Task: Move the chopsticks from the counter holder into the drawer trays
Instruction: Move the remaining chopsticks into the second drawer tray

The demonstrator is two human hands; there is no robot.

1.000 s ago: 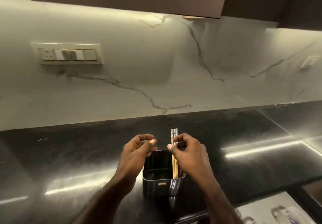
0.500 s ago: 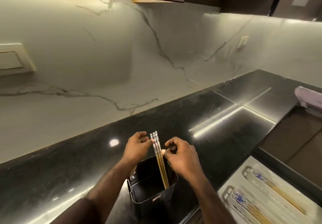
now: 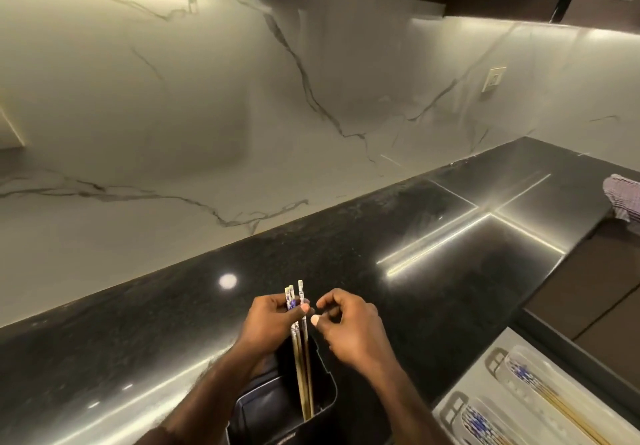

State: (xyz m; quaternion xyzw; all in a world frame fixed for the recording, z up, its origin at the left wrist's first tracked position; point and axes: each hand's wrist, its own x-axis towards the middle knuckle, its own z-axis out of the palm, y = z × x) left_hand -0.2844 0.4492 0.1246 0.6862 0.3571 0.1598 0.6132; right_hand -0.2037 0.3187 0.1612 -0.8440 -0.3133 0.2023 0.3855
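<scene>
A black square holder (image 3: 322, 406) stands on the dark counter near the front edge. A few chopsticks (image 3: 300, 347) with patterned blue-white tops stand in it, leaning against its right side. My left hand (image 3: 273, 323) grips them near their tops. My right hand (image 3: 346, 323) hovers just right of them with fingers curled and thumb near forefinger, holding nothing that I can see. At the lower right, clear drawer trays (image 3: 540, 410) hold other chopsticks.
The black polished counter (image 3: 381, 254) runs right to a corner below a marble backsplash. A checked cloth (image 3: 623, 198) lies at the far right edge. Dark cabinet fronts (image 3: 595, 292) sit below the counter on the right.
My left hand has taken hold of the chopstick tops, and my right hand has let them go and drawn slightly right. My view has swung right and down, showing more of the drawer trays.
</scene>
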